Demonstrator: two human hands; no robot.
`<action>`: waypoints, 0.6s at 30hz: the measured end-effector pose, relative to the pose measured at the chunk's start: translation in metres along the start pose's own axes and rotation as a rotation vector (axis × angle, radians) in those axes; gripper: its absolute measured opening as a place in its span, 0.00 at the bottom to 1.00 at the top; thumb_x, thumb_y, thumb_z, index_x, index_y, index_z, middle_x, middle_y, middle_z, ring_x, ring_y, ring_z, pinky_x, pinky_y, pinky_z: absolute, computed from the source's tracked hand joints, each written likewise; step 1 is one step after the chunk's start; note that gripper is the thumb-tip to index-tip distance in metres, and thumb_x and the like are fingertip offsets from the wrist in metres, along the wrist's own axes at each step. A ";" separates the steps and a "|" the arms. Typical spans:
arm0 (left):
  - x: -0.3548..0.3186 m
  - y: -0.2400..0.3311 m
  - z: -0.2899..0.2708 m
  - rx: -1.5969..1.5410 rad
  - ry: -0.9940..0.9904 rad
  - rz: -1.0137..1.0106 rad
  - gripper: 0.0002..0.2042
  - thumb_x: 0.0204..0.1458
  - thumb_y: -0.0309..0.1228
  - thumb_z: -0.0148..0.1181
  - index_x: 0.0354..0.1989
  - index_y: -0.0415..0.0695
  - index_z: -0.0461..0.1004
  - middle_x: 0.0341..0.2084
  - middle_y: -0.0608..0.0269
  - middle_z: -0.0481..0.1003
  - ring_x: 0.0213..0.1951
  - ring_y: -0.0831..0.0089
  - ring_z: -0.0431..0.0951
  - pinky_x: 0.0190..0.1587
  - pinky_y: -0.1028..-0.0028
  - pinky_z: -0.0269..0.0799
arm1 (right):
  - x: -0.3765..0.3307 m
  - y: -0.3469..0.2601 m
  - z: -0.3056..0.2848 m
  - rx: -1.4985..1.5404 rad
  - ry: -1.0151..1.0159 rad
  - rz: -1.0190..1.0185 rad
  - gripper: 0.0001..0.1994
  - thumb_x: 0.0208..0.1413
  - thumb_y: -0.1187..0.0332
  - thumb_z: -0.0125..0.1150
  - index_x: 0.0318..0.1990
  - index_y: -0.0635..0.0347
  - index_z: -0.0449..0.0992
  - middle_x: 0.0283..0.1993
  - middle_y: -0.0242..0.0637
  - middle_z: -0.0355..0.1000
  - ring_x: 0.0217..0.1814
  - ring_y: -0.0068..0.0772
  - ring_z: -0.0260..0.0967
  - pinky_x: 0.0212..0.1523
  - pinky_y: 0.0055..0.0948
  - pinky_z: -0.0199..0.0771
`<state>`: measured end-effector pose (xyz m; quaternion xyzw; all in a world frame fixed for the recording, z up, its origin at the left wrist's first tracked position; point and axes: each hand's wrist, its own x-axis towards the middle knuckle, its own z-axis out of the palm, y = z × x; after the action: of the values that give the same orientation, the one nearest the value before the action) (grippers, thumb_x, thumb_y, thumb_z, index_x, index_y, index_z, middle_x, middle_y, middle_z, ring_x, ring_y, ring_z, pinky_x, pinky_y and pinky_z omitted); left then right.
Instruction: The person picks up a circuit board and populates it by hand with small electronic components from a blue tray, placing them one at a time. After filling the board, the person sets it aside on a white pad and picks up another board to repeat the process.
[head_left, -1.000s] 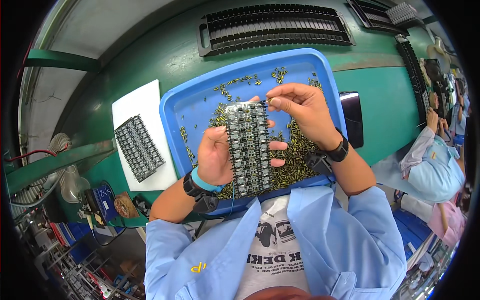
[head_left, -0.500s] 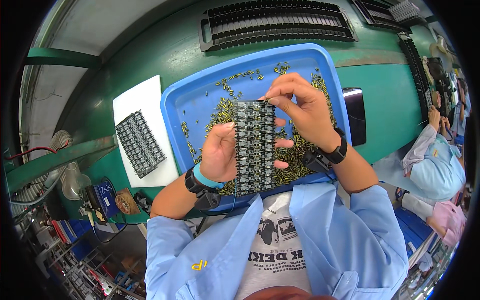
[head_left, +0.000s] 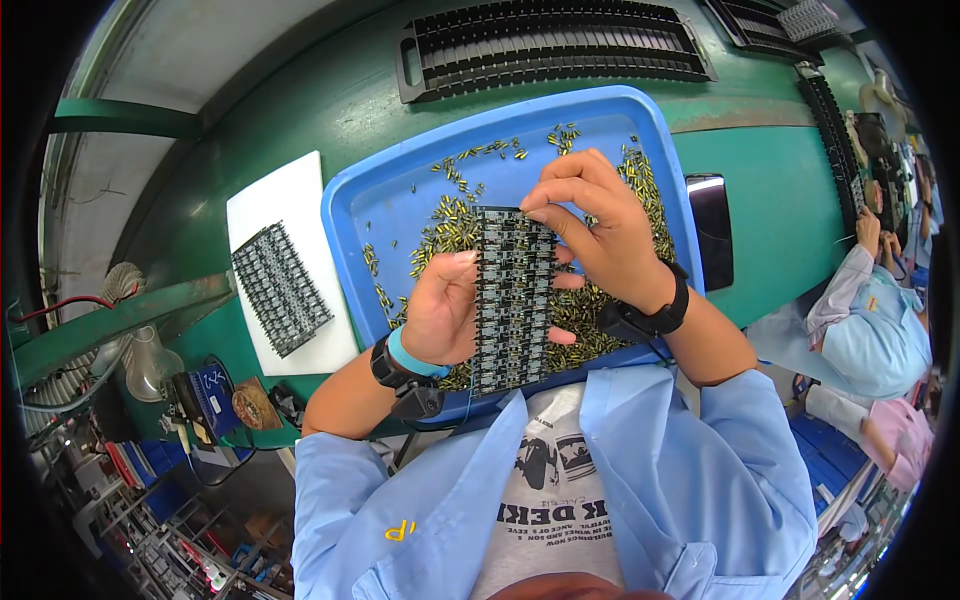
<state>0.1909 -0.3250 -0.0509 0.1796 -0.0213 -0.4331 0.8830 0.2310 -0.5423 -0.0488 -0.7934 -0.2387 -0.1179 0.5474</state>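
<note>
A person in a blue shirt [head_left: 680, 470] holds a dark circuit board [head_left: 513, 300] over a blue tub [head_left: 335, 215] at a green table [head_left: 780, 200]. The left hand [head_left: 440, 315] grips the board from the side, thumb at its left edge, fingers passing behind and showing past its right. The right hand [head_left: 610, 235] meets the board's top edge, thumb and forefinger pinched together there; whether a small piece sits between them cannot be made out. Below, small yellow-and-black parts [head_left: 448, 228] lie scattered in the tub, thickest toward its right and near sides. Black straps [head_left: 677, 305] circle both wrists, with a light-blue band [head_left: 413, 360] on the left. To the left of the tub, a second board [head_left: 281, 288] rests at a slant on a white pad [head_left: 270, 190]. A phone [head_left: 708, 235] lies just right of the tub; a black rack [head_left: 555, 52] stands beyond it. At far right, a co-worker [head_left: 875, 340] sits at the table.
</note>
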 end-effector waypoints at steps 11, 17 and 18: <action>0.000 0.000 0.002 0.047 0.107 -0.007 0.36 0.67 0.51 0.37 0.76 0.36 0.58 0.71 0.42 0.65 0.73 0.36 0.63 0.63 0.23 0.67 | 0.000 -0.001 0.000 -0.100 0.021 -0.088 0.09 0.57 0.80 0.69 0.44 0.57 0.83 0.44 0.35 0.76 0.47 0.36 0.71 0.44 0.30 0.73; -0.001 0.000 -0.001 0.018 0.023 0.003 0.33 0.69 0.46 0.33 0.77 0.37 0.57 0.72 0.47 0.64 0.71 0.44 0.67 0.64 0.32 0.73 | -0.001 -0.001 0.002 -0.072 0.023 -0.050 0.09 0.56 0.79 0.70 0.43 0.58 0.83 0.45 0.36 0.75 0.47 0.38 0.71 0.46 0.33 0.72; -0.001 0.000 -0.001 0.016 0.018 0.002 0.33 0.69 0.46 0.33 0.76 0.37 0.57 0.72 0.47 0.64 0.71 0.44 0.67 0.64 0.32 0.73 | -0.002 -0.001 0.002 -0.068 0.024 -0.048 0.09 0.56 0.79 0.70 0.43 0.58 0.83 0.45 0.36 0.75 0.48 0.40 0.71 0.47 0.35 0.72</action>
<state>0.1904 -0.3243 -0.0519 0.1908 -0.0169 -0.4302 0.8822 0.2291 -0.5408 -0.0496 -0.8039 -0.2469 -0.1488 0.5202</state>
